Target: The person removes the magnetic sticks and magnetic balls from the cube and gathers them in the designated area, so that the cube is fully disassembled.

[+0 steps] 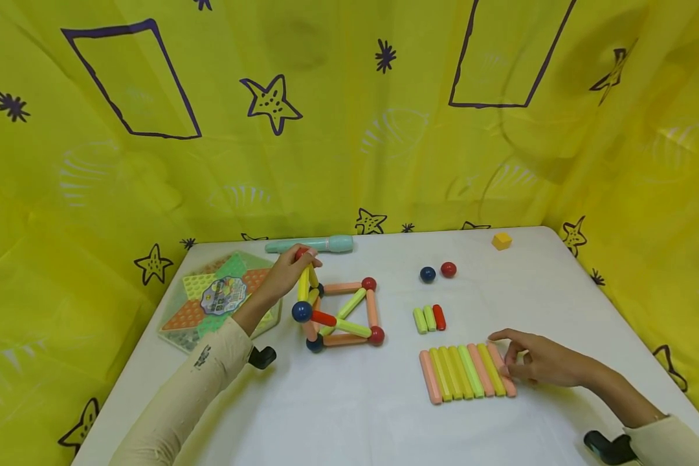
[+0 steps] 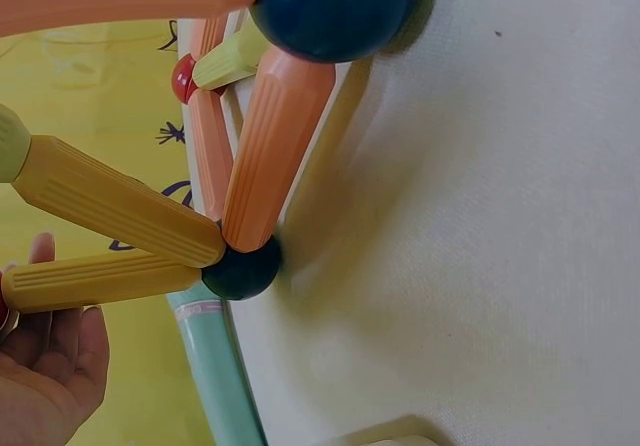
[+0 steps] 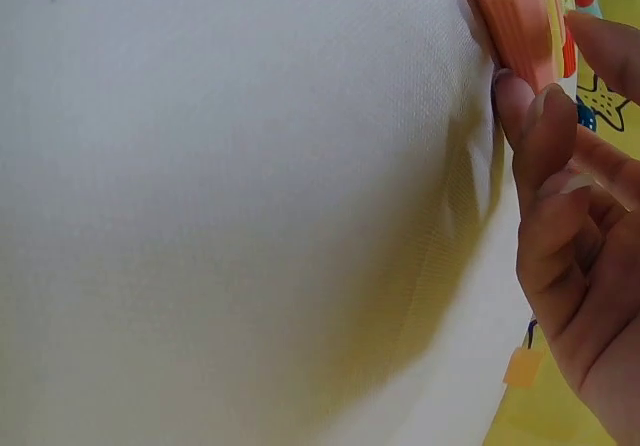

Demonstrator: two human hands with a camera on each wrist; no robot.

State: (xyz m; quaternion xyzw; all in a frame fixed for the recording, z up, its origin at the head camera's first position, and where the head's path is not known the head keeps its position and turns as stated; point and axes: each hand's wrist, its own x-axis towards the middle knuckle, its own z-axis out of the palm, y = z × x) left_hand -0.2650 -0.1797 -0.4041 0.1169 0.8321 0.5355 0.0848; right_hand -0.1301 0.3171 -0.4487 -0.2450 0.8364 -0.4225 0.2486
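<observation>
The left hand [image 1: 285, 272] has its grip clamped on a red ball [image 1: 301, 253] at the top of a toy frame [image 1: 346, 340] made of sticks and balls, which stands left of centre on the white surface [image 1: 349, 414]. Yellow sticks [image 1: 303, 285] run down from that ball. The right hand [image 1: 538, 359] has its fingers touching the endmost pink stick [image 1: 503, 378] of a neat row of sticks [image 1: 460, 372] in pink, yellow and green; whether this grip pinches it, I cannot tell. Just beyond the row lie three short sticks [image 1: 430, 318], two green and one red, then a loose blue ball [image 1: 428, 274] and a second red ball [image 1: 448, 269] near each other. A yellow block [image 1: 502, 241] sits near the far edge. At the left are a flat patterned box [image 1: 198, 314], partly behind the left forearm, and a pale green tube [image 1: 339, 244]. A yellow curtain [image 1: 326, 168] hangs behind.
</observation>
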